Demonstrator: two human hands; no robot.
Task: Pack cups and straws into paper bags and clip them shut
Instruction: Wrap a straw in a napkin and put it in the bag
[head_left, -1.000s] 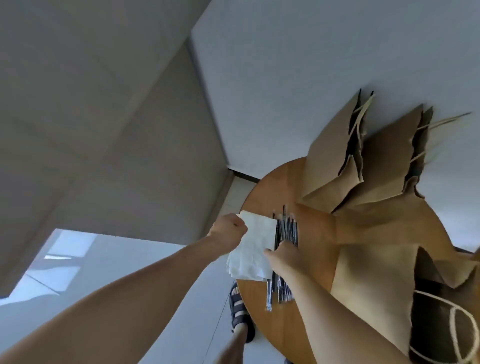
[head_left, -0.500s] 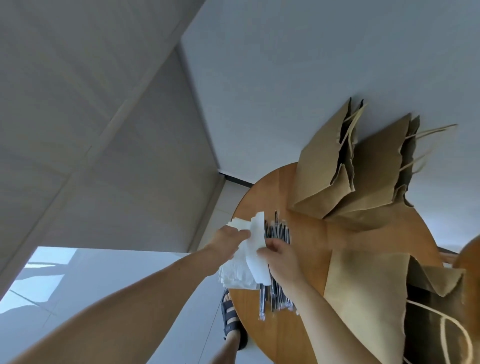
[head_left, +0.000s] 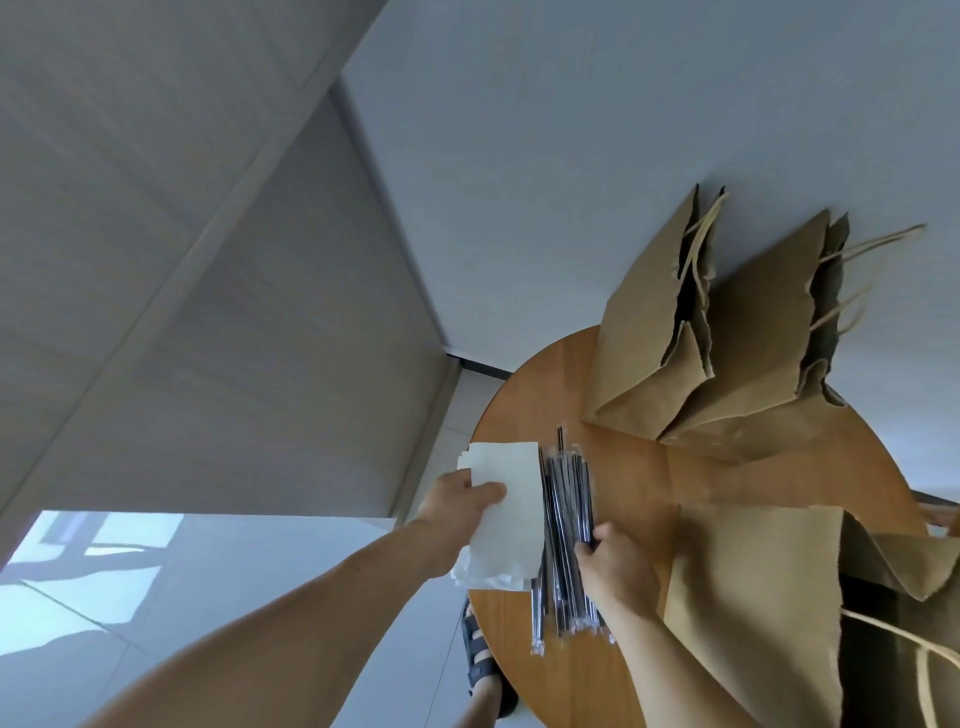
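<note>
Napkins (head_left: 511, 483) pinched in left hand (head_left: 457, 501), right hand (head_left: 615, 569) fingers (head_left: 592, 539) curled on straws (head_left: 566, 499), paper bags (head_left: 649, 353) nearby

At tabletop (head_left: 634, 478) left edge: napkin stack (head_left: 511, 519), straws (head_left: 566, 499) just beside on right. At far edge: two paper bags (head_left: 748, 353). At near-right edge: third bag (head_left: 753, 597).

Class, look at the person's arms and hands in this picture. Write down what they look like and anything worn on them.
The left arm and right arm are bare up to the frame's edge, with no sleeves showing. The left hand and right hand wear no gloves, and no watch, bracelet or ring can be seen.
</note>
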